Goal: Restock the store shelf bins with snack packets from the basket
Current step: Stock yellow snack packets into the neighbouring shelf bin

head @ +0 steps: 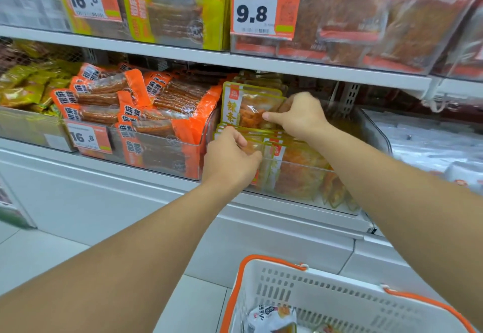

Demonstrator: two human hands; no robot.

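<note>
A clear shelf bin point(376, 134) on the middle shelf holds yellow-edged snack packets point(295, 170) with orange contents. My right hand point(300, 116) grips the upright packets point(248, 105) at the back of the bin, thumb on the front one. My left hand point(230, 157) is lower, at the bin's front left, its fingers curled round the tops of the front packets. At the bottom of the view, a white basket point(326, 293) with orange handles holds a white packet point(271, 317) and little else that I can see.
To the left a bin of orange snack packets point(146, 113) carries a 16.8 price tag point(86, 136). The upper shelf point(235, 58) hangs low over the bins, with a 9.8 tag point(264, 11). White goods point(431, 144) lie to the right. A white cabinet point(130, 197) is below.
</note>
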